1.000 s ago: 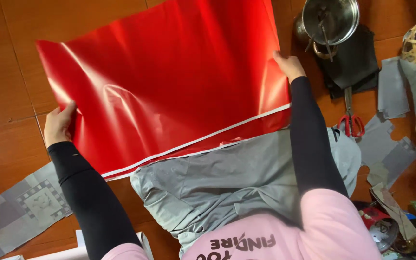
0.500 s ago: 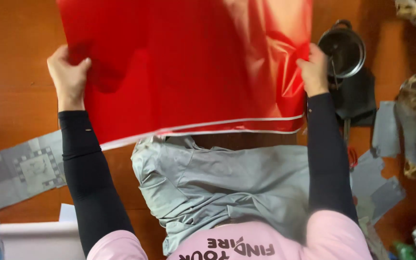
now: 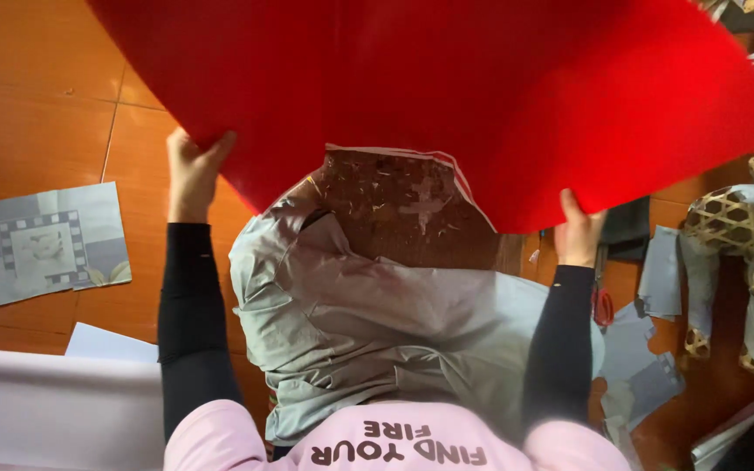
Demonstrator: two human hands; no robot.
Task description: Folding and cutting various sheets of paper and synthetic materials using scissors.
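1. Head view: large glossy red paper sheet (image 3: 482,87) held up over the orange-brown tiled floor (image 3: 37,105), filling the upper frame.
2. Left hand (image 3: 192,170) – fingers curled over the sheet's lower left edge, gripping it.
3. Right hand (image 3: 579,231) – pinching the lower right edge, thumb on the near face.
4. Grey fabric (image 3: 351,323) lies under the sheet; grey patterned paper piece (image 3: 41,244) on the floor, left.

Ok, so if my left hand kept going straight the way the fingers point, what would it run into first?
The red sheet. Your left hand already grips its lower edge, fingers pointing up and away from you, so only more of that sheet lies ahead. What sits behind it is hidden.
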